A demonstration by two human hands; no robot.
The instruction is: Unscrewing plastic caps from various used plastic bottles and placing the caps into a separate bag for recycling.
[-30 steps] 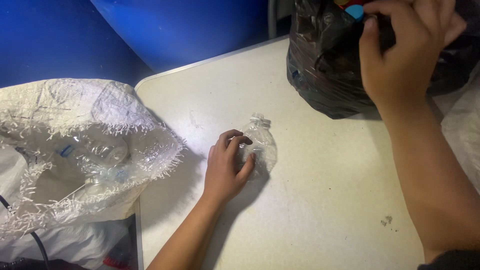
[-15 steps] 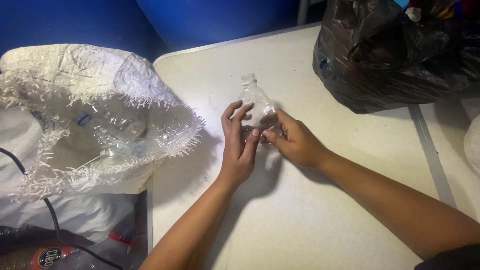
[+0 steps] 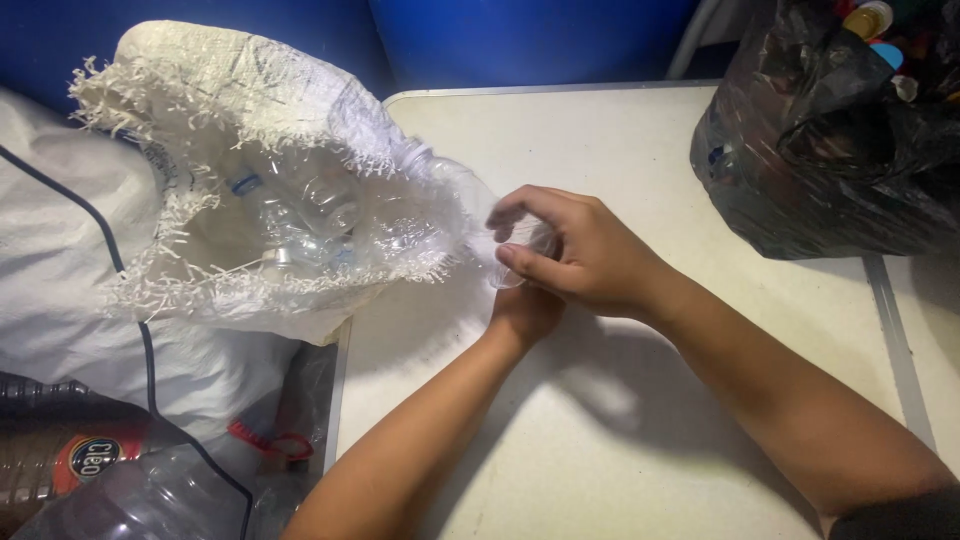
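Clear crumpled plastic bottle (image 3: 478, 215): light, crushable, slippery; right hand (image 3: 585, 255) and left hand (image 3: 525, 308) both grasping it, white woven sack (image 3: 200, 150) at nine o'clock.

Left hand (image 3: 525, 310) mostly hidden under right hand (image 3: 585, 250); black bag (image 3: 830, 150) cut off at edge.

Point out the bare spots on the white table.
Bare: the white table between the hands and the black plastic bag, and the near stretch between the forearms. Crowded: the left edge, where the frayed white woven sack of clear bottles overhangs.
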